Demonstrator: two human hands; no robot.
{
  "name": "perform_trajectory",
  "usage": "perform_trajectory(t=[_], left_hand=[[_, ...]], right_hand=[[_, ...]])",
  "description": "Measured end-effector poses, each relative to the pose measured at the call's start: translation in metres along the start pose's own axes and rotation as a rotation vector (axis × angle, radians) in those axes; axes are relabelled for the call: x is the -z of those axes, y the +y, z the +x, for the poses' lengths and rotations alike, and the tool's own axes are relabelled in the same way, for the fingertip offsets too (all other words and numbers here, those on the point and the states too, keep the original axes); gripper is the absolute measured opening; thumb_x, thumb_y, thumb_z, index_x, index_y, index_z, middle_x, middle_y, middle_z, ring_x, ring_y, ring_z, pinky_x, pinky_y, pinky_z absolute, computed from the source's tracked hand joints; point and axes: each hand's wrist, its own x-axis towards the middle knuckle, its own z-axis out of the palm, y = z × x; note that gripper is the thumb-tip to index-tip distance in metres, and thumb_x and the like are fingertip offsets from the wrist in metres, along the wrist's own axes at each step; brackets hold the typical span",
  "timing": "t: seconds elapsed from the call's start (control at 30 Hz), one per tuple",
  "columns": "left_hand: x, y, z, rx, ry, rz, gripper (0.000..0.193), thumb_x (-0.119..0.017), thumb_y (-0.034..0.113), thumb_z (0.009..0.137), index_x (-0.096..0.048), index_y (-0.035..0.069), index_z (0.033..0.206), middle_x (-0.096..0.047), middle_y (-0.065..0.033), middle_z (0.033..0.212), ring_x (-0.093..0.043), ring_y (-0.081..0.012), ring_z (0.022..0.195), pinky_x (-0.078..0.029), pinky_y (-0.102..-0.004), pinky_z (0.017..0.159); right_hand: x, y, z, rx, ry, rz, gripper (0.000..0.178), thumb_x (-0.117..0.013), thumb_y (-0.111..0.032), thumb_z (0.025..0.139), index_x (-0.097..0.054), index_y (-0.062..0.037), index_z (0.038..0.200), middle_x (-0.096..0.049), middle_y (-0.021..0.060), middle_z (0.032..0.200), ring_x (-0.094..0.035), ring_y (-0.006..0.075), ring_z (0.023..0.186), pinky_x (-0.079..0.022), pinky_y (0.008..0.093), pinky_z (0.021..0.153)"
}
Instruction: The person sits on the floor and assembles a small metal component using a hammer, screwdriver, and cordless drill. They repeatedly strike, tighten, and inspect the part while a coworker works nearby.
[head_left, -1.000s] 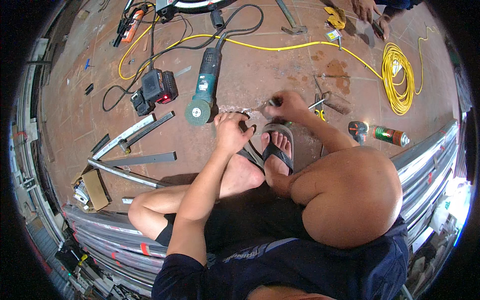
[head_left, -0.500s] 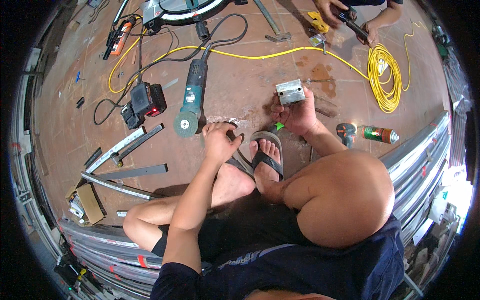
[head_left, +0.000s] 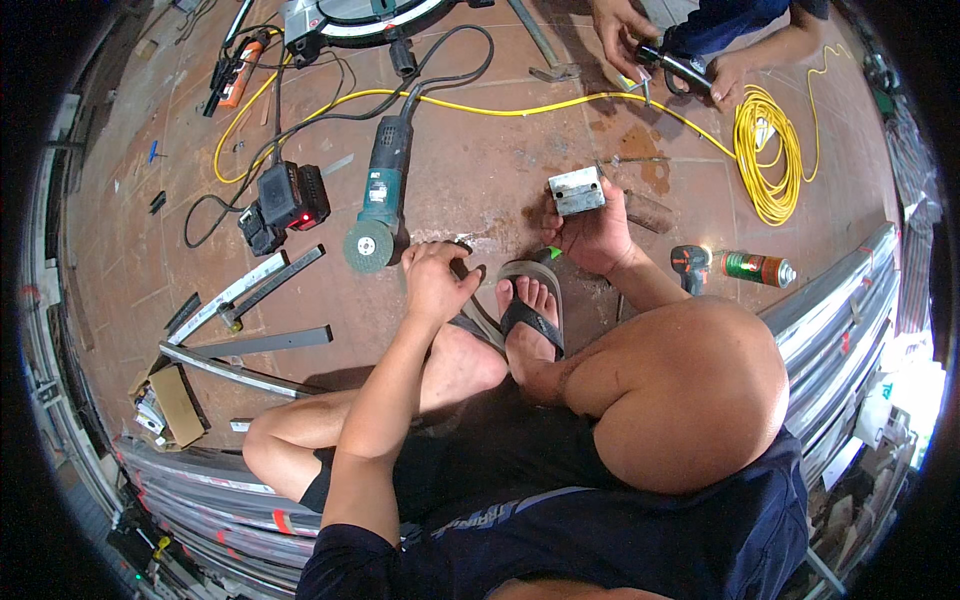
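Observation:
In my right hand (head_left: 600, 232) is a short silver metal block (head_left: 577, 191) with two dark holes in its near face, held up above the floor. My fingers wrap its lower right side. My left hand (head_left: 437, 282) hangs over my left foot, its fingers loosely bent and the thumb apart; nothing shows in its grasp. Just beyond it lies a teal angle grinder (head_left: 380, 190) with a grey disc. A sandal (head_left: 532, 320) is on my other foot, between the two hands.
A co-worker's hands (head_left: 625, 35) hold a black cylindrical tool (head_left: 675, 68) at the far right. Yellow cable (head_left: 768, 150) lies coiled nearby. A drill (head_left: 690, 268) and spray can (head_left: 755, 268) sit to my right. Metal bars (head_left: 240, 290), a battery tool (head_left: 290, 200) and an open carton (head_left: 175, 405) lie left.
The co-worker's hands and black tool have shifted left and nearer, and a dark blue trouser leg now shows. The metal block has turned slightly in my right hand; my left hand hardly moves.

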Motion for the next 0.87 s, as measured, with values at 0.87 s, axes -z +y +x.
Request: perform_trajectory(t=[0.87], left_hand=[[0.003, -0.001, 0.002, 0.046, -0.065, 0.008, 0.035, -0.096, 0.032, 0.080, -0.087, 0.012, 0.109, -0.084, -0.0112, 0.116, -0.074, -0.0332, 0.122, -0.042, -0.0528, 0.119]], right_hand=[[0.007, -0.052, 0.020, -0.202, 0.480, -1.617, 0.060, -0.085, -0.047, 0.102, -0.077, -0.0170, 0.154, -0.087, 0.0181, 0.127, -0.083, 0.0340, 0.111, -0.060, 0.0427, 0.112]])
